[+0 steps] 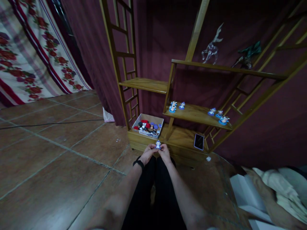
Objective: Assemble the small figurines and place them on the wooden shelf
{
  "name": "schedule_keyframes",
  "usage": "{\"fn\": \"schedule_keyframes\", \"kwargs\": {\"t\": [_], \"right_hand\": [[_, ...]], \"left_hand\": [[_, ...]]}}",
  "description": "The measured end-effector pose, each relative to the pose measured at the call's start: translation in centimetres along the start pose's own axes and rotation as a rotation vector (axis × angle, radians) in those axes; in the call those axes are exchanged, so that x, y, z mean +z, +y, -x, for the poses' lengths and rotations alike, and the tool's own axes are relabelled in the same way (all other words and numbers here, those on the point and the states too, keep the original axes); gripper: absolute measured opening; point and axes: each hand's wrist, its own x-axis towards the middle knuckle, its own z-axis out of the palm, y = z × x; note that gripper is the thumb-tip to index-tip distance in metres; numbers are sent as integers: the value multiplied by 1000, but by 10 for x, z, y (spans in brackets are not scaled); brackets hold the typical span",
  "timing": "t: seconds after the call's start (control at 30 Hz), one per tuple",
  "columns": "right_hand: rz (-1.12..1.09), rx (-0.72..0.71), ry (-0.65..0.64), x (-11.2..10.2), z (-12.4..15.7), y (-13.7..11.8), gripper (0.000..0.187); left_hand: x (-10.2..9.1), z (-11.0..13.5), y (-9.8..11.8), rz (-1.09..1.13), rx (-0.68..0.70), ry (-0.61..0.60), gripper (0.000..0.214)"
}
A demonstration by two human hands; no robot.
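Between my two hands, in front of the wooden shelf unit, is a small white and purple figurine (pixel 158 144). My left hand (pixel 149 152) grips it from the left, a dark band around the wrist. From the other side my right hand (pixel 164 151) closes its fingers on the same figurine, near its base. Just beyond my hands stands an open cardboard box (pixel 155 135) holding a jumble of small red, black, white and purple pieces. Similar figurines (pixel 172 107) stand at the left of the middle shelf (pixel 192 114), and more figurines (pixel 218 114) stand at its right.
A dark-screened phone or tablet (pixel 199 141) lies on the bottom shelf. Higher up are a clear glass deer (pixel 211 48) and a dark green ornament (pixel 249 54). White boxes (pixel 249 195) sit on the floor at right; a cable (pixel 59 123) crosses the tiles at left.
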Motion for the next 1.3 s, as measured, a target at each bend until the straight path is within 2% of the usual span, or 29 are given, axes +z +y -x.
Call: {"fn": "schedule_keyframes", "kwargs": {"t": [0.13,0.3,0.47,0.67,0.77,1.0,1.07,1.2,1.3], "right_hand": [[9,-44,-51,-6,7,-8,14],[-8,-78,-101,-10,17,-12,9],[44,-73,-70,-11,25,-14,12],[81,-68,-66,-13,30,-14,16],[74,-44,-78,-13,29,-10,17],[-80,4,-82,-7,23,-3,16],[-165,37,-51,-5,22,-3,17],[-324,151,0,-2,19,0,20],[-339,179,27,-1,12,7,19]], "left_hand": [[0,7,-3,84,-5,-15,36],[-1,11,-7,36,16,14,40],[0,18,-7,-25,17,64,39],[-2,36,-1,85,-46,-16,35],[-2,39,-4,70,-18,-15,37],[6,32,-16,-219,187,269,39],[10,29,-16,-276,215,314,38],[16,18,-15,-322,217,270,37],[16,5,-20,-339,193,227,38]]}}
